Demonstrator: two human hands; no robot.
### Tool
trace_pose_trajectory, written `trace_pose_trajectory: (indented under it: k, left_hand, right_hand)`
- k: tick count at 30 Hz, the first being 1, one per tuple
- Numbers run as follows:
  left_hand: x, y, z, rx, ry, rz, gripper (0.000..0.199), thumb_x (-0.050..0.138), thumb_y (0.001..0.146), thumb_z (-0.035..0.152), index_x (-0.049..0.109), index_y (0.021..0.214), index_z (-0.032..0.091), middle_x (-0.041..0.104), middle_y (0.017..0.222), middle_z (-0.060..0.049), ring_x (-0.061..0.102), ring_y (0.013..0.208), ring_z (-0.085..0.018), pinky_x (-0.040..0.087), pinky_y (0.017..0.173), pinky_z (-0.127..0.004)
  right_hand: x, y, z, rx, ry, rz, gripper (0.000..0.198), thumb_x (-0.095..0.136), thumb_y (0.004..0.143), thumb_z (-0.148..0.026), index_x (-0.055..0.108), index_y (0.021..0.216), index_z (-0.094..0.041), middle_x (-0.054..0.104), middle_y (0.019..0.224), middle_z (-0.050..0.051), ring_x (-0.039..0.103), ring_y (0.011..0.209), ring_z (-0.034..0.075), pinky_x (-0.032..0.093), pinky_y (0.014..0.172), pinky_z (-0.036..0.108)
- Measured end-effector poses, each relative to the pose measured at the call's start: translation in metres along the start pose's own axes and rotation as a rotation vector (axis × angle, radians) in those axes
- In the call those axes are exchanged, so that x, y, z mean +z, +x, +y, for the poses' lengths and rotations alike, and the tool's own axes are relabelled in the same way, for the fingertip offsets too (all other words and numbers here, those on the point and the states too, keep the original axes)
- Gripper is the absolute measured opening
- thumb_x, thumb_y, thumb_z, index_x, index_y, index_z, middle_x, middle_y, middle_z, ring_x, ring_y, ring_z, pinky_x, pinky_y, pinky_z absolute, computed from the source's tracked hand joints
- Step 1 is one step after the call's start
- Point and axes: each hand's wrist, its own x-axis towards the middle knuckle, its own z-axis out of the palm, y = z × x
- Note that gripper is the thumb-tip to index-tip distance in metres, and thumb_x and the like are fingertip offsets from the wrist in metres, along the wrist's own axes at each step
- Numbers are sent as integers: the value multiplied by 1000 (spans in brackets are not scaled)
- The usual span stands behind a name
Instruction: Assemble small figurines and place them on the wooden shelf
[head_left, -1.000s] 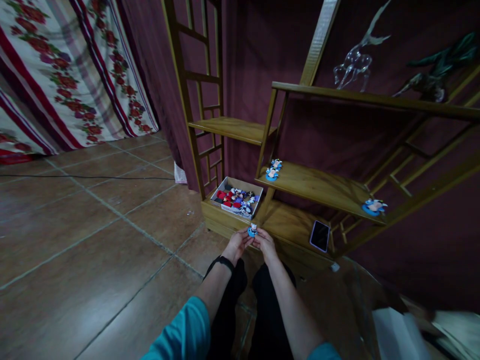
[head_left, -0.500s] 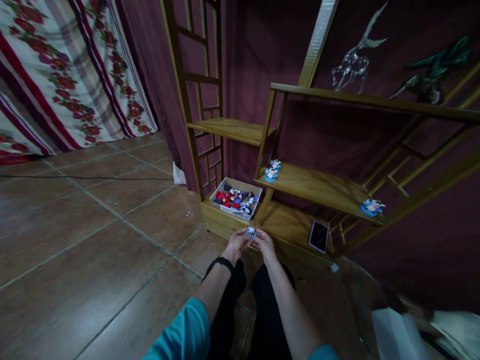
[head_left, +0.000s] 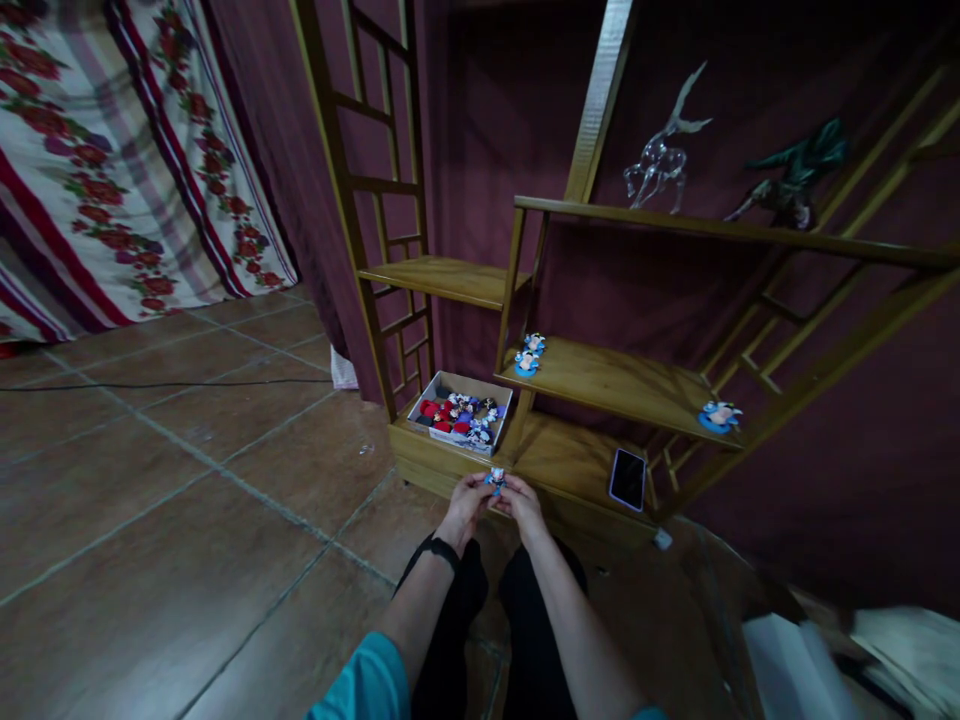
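A small blue-and-white figurine (head_left: 496, 480) is held upright between my fingertips, just in front of the low shelf. My left hand (head_left: 466, 502) pinches it from the left, and my right hand (head_left: 523, 500) grips it from the other side. Beyond my hands, a shallow cardboard box (head_left: 493, 447) holds several small figurines in red, white, purple and black. Two similar blue-based figurines, one (head_left: 526, 362) in front of the other (head_left: 535, 343), stand at the left end of the middle shelf. Another figurine (head_left: 720, 416) sits at that shelf's right end.
The wooden shelf unit (head_left: 450, 280) has lattice sides and stepped boards. A phone-like device (head_left: 628, 479) lies on the bottom board. On the upper board stand a clear glass deer (head_left: 660, 165) and a dark green sculpture (head_left: 795, 180). A black cable (head_left: 187, 384) crosses the tiled floor.
The head view has shifted, so the shelf appears lower and further left. Both hands keep hold of the same figurine in front of the box.
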Motion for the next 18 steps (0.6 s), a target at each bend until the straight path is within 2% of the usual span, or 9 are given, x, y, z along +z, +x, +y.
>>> trace_pose_trajectory:
  k: [10, 14, 18]
  left_hand:
    - [-2, -2, 2, -27, -52, -104, 30, 70, 64, 2, 60, 89, 13, 68, 84, -8, 66, 73, -16, 55, 70, -26]
    - [-2, -6, 4, -24, -72, -117, 28, 71, 63, 1, 60, 86, 13, 68, 81, -6, 66, 72, -14, 54, 71, -26]
    - [-2, -10, 8, -10, -72, -117, 29, 73, 61, 2, 60, 84, 14, 68, 81, -5, 66, 74, -14, 53, 74, -25]
  right_hand:
    - [1, -12, -12, -3, 47, -12, 41, 71, 57, -37, 67, 96, -21, 71, 85, 3, 66, 68, 15, 50, 62, 25]
    - [1, -19, -18, 13, 57, -38, 42, 72, 57, -40, 68, 94, -21, 71, 84, 4, 65, 72, 16, 49, 64, 26]
    - [1, -24, -22, -9, 40, -73, 43, 74, 55, -41, 68, 94, -23, 70, 92, 4, 65, 78, 17, 48, 66, 27]
